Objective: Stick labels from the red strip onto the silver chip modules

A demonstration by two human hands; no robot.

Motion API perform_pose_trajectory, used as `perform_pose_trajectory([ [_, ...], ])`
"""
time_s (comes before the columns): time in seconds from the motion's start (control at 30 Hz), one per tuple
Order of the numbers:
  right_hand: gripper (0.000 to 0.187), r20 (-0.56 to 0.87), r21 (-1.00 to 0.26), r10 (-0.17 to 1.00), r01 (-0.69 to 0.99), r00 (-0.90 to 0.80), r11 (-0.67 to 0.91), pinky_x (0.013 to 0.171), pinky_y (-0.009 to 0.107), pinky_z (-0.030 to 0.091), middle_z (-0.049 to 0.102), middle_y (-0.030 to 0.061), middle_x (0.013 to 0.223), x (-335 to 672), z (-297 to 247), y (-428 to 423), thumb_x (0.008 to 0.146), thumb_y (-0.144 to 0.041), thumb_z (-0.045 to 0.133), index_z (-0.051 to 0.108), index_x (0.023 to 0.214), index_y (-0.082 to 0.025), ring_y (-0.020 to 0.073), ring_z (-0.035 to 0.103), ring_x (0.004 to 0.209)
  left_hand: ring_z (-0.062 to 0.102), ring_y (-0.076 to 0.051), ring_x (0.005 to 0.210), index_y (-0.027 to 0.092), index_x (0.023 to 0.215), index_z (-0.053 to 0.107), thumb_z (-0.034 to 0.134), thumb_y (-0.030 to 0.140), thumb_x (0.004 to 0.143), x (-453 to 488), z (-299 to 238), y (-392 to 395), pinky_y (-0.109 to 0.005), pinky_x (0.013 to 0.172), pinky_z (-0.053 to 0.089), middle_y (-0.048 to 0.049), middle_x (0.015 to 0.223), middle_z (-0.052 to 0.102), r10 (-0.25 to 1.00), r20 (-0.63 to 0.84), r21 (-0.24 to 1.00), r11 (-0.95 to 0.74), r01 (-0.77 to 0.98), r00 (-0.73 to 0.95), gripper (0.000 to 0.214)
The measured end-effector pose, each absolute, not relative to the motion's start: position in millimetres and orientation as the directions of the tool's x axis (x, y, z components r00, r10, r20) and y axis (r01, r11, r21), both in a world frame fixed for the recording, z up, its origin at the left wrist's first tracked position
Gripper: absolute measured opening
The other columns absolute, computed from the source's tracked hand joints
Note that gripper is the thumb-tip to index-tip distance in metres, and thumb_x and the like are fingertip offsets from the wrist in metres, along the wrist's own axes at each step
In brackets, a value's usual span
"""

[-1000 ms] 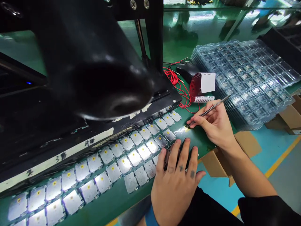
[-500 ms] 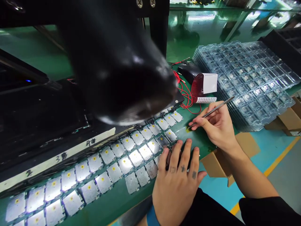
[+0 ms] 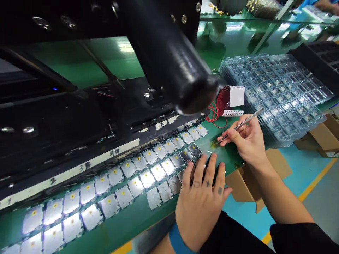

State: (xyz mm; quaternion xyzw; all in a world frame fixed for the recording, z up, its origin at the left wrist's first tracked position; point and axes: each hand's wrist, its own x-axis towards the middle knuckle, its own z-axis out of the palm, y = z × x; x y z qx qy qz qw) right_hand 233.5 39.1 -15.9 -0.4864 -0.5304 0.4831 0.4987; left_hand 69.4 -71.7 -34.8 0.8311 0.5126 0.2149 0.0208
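Note:
My right hand [image 3: 245, 141] grips slim metal tweezers [image 3: 239, 126] like a pen. Their tip points down at a small yellow smear [image 3: 215, 143] on the green table [image 3: 169, 218]. My left hand [image 3: 202, 197] lies palm down with its fingers spread at the right end of the rows, over some of the small boards, partly hiding them. Silver-faced boards [image 3: 159, 172] run in slanting rows along the table, and many carry a yellow dot. In the row nearest me, the visible plain boards [image 3: 153, 197] show no dot.
A black machine [image 3: 66, 141] with a numbered tape strip [image 3: 113, 152] stands behind the boards; its dark cylinder [image 3: 196, 88] overhangs them. Beyond my right hand are red wires [image 3: 213, 114], a curled perforated strip [image 3: 236, 97] and stacked clear trays [image 3: 275, 95]. Cardboard boxes [image 3: 245, 185] sit below the table edge.
The view has shifted, so the overhanging cylinder appears farther right and smaller. Both hands keep nearly the same pose. A yellow dot now shows plainly on the middle row's end board.

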Motion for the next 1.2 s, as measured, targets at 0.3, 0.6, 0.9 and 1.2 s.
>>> perform_pose_trajectory([
  [0.3, 0.048, 0.060, -0.998, 0.998, -0.011, -0.019, 0.059, 0.050, 0.023, 0.064, 0.069, -0.0068, 0.069, 236.1, -21.4, 44.7, 0.079, -0.039, 0.082, 0.038, 0.094, -0.027, 0.0173, 0.075, 0.061, 0.045, -0.028, 0.139, 0.026, 0.137, 0.059, 0.059, 0.054, 0.095, 69.0, -38.1, -72.1, -0.049, 0.118, 0.026, -0.0038, 0.151, 0.054, 0.853, 0.338, 0.228, -0.485, 0.844, 0.398, 0.051],
  [0.6, 0.044, 0.111, -0.994, 0.994, -0.007, -0.017, 0.111, 0.050, 0.023, 0.064, 0.069, -0.0061, 0.070, 224.4, -9.7, 34.3, 0.080, -0.037, 0.081, 0.040, 0.094, -0.027, 0.0165, 0.075, 0.062, 0.050, -0.024, 0.135, 0.025, 0.124, 0.067, 0.059, 0.039, 0.097, 58.1, -24.1, -75.9, -0.047, 0.118, 0.027, -0.0016, 0.144, 0.061, 0.775, 0.481, 0.313, -0.588, 0.746, 0.409, 0.031],
  [0.9, 0.046, 0.007, -0.996, 0.995, -0.086, -0.095, -0.001, 0.045, 0.021, 0.062, 0.066, -0.0095, 0.066, 177.2, 0.4, 6.9, 0.081, -0.037, 0.079, 0.036, 0.094, -0.028, 0.0144, 0.072, 0.055, 0.057, -0.024, 0.125, 0.015, 0.116, 0.069, 0.058, 0.026, 0.099, 11.1, -24.6, -93.7, -0.042, 0.114, 0.030, -0.0071, 0.128, 0.071, 0.811, 0.489, 0.375, -0.528, 0.762, 0.322, 0.023],
  [1.2, 0.045, -0.081, -0.993, 0.987, -0.077, -0.135, -0.092, 0.047, 0.019, 0.061, 0.069, -0.0085, 0.068, 174.5, -13.7, 5.8, 0.085, -0.033, 0.075, 0.033, 0.097, -0.028, 0.0132, 0.072, 0.055, 0.057, -0.022, 0.125, 0.019, 0.118, 0.070, 0.055, 0.035, 0.101, 16.5, -34.1, -94.0, -0.040, 0.114, 0.027, -0.0011, 0.130, 0.071, 0.822, 0.470, 0.318, -0.498, 0.807, 0.322, 0.027],
])
